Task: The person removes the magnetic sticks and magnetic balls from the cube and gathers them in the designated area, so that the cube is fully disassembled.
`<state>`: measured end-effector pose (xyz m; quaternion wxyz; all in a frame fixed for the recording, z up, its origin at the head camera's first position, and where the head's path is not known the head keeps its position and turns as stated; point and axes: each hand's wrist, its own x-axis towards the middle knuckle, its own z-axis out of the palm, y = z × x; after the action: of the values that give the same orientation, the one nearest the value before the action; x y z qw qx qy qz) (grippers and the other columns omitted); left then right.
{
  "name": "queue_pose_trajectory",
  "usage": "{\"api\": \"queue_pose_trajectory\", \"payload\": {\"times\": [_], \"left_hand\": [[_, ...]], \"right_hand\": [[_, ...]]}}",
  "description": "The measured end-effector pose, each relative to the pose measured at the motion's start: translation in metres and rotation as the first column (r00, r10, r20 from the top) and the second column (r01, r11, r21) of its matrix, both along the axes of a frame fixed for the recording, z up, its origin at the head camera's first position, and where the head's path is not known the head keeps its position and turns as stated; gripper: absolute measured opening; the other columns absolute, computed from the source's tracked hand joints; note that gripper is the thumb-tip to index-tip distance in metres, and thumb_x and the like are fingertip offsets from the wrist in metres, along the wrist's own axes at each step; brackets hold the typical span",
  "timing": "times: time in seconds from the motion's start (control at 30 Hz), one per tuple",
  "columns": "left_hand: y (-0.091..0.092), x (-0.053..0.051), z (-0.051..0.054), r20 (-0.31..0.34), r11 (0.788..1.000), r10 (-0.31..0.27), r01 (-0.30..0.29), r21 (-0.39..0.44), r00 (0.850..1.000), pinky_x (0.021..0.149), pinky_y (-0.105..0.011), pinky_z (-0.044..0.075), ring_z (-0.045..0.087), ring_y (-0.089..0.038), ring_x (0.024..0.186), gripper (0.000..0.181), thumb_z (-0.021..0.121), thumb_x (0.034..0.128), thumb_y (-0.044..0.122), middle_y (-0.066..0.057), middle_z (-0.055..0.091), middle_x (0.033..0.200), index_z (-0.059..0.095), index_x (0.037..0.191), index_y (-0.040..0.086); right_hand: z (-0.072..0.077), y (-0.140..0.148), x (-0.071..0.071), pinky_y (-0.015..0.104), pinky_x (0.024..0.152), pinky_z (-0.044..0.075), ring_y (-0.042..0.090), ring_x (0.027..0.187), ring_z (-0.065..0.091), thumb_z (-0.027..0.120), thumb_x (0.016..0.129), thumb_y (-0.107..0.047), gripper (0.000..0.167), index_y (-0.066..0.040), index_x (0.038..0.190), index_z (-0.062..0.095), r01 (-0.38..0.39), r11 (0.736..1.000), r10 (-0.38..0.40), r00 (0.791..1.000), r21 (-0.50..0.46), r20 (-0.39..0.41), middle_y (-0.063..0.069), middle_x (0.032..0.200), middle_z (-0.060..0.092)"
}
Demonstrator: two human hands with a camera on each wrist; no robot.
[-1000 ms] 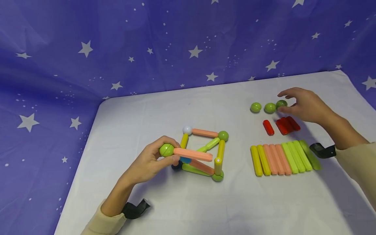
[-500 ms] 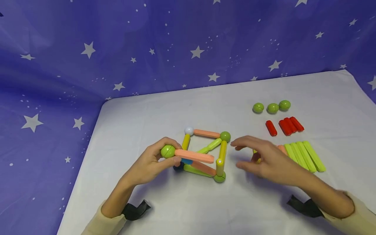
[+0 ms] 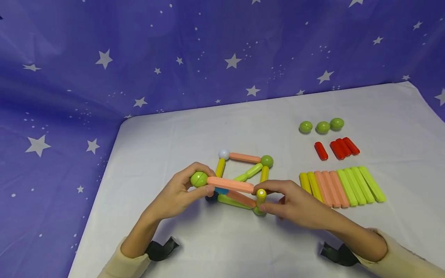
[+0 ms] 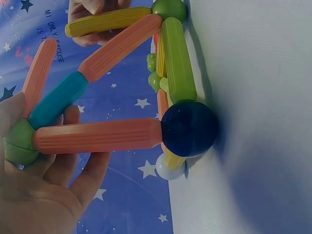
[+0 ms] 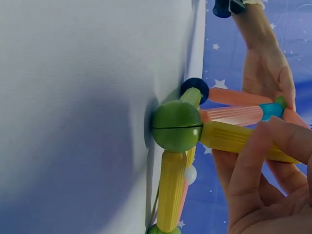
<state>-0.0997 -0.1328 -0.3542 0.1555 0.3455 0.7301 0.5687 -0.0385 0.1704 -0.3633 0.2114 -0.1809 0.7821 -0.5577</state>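
Note:
A frame of coloured rods and balls stands on the white table. My left hand (image 3: pixel 180 193) pinches its raised green ball (image 3: pixel 199 179), from which a salmon rod (image 3: pixel 231 184) sticks out to the right. In the left wrist view, a salmon rod (image 4: pixel 97 136) runs from that ball down to a dark blue ball (image 4: pixel 189 128), and a blue rod (image 4: pixel 58 99) also meets it. My right hand (image 3: pixel 295 204) pinches the upright yellow rod (image 3: pixel 261 197) between thumb and fingers. In the right wrist view this rod (image 5: pixel 229 137) joins a green ball (image 5: pixel 177 126) on the table.
To the right lie several yellow, salmon and lime rods (image 3: pixel 351 187) side by side. Behind them are short red rods (image 3: pixel 321 151) and three green balls (image 3: pixel 323 127). A white ball (image 3: pixel 224 155) marks the frame's back left corner. A starry blue cloth (image 3: pixel 208 50) hangs behind the table.
My right hand has come from beside the loose green balls, leftward and nearer, and now grips the upright yellow rod. My left hand keeps its hold on the raised green ball.

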Motion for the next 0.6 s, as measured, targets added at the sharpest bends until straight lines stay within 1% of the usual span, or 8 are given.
{"api": "queue_pose_trajectory", "payload": {"times": [0.07, 0.17, 0.33, 0.43, 0.6], "left_hand": [[0.0001, 0.0000, 0.0001, -0.005, 1.000, -0.003, 0.003, 0.005, 1.000, 0.068, -0.031, 0.052, 0.060, -0.021, 0.079, 0.022, 0.061, 0.0965, 0.001, -0.007, 0.062, 0.098, 0.057, 0.116, 0.009], [0.0001, 0.0001, 0.0003, -0.009, 1.000, -0.006, 0.006, 0.012, 1.000, 0.068, -0.032, 0.052, 0.060, -0.021, 0.078, 0.022, 0.060, 0.0966, 0.000, -0.007, 0.062, 0.097, 0.057, 0.116, 0.009], [-0.0001, 0.0003, 0.0002, -0.008, 1.000, -0.006, 0.006, 0.014, 1.000, 0.068, -0.031, 0.052, 0.060, -0.022, 0.079, 0.022, 0.060, 0.0964, 0.000, -0.007, 0.062, 0.099, 0.057, 0.116, 0.009], [-0.0002, 0.0004, -0.0001, -0.009, 1.000, -0.006, 0.006, 0.015, 1.000, 0.069, -0.031, 0.052, 0.060, -0.022, 0.081, 0.023, 0.061, 0.0961, 0.000, -0.007, 0.061, 0.101, 0.057, 0.116, 0.009], [-0.0003, 0.0005, -0.0005, -0.016, 1.000, -0.009, 0.010, 0.019, 1.000, 0.069, -0.031, 0.051, 0.057, -0.021, 0.083, 0.023, 0.061, 0.0957, -0.001, -0.007, 0.061, 0.103, 0.058, 0.116, 0.010]], "right_hand": [[-0.0013, -0.0007, -0.0003, 0.036, 0.058, 0.057, 0.025, 0.101, 0.060, 0.068, 0.095, -0.017, 0.021, -0.018, 0.115, 0.065, -0.009, 1.000, 0.009, 1.000, 0.016, 0.004, 0.002, 0.111, 0.066], [-0.0030, -0.0014, -0.0002, 0.036, 0.058, 0.058, 0.025, 0.102, 0.061, 0.067, 0.096, -0.019, 0.017, -0.017, 0.112, 0.065, -0.020, 1.000, 0.020, 1.000, 0.018, -0.011, 0.003, 0.104, 0.067], [-0.0049, -0.0027, 0.0008, 0.037, 0.061, 0.059, 0.025, 0.101, 0.064, 0.066, 0.096, -0.018, 0.017, -0.016, 0.112, 0.063, -0.027, 1.000, 0.027, 1.000, -0.014, -0.011, 0.007, 0.103, 0.065], [-0.0055, -0.0036, 0.0010, 0.035, 0.062, 0.059, 0.025, 0.099, 0.065, 0.066, 0.096, -0.018, 0.018, -0.016, 0.114, 0.061, -0.027, 1.000, 0.027, 0.999, -0.007, -0.022, 0.005, 0.105, 0.064], [-0.0051, -0.0027, 0.0008, 0.033, 0.065, 0.059, 0.024, 0.093, 0.067, 0.064, 0.097, -0.022, 0.029, -0.016, 0.125, 0.059, -0.032, 0.999, 0.033, 0.998, 0.008, -0.051, 0.003, 0.109, 0.062]]}}
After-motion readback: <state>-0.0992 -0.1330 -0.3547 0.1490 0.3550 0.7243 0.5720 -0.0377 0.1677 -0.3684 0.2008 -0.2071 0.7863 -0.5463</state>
